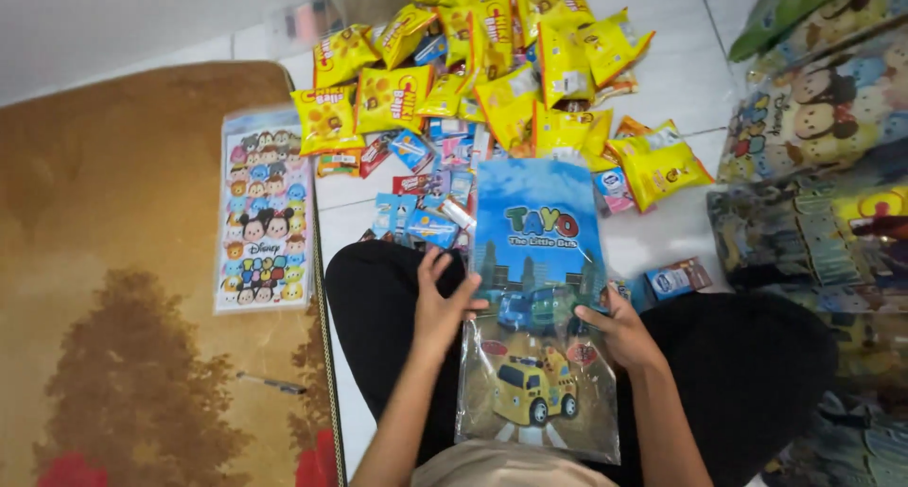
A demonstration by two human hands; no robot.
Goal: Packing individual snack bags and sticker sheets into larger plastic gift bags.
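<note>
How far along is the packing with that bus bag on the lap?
Done: nothing shows as packed; the blue bus bag looks flat. In hand: the left hand and right hand grip its two edges at mid-height. Left: the yellow snack packs and small blue packets lie loose on the floor, and a flat cartoon-character bag lies on the rug.

A plastic gift bag (536,307) lies on the lap between both hands; snack packets (501,80) are heaped beyond it, a flat bag pack (264,210) to its left on the rug (123,307)
</note>
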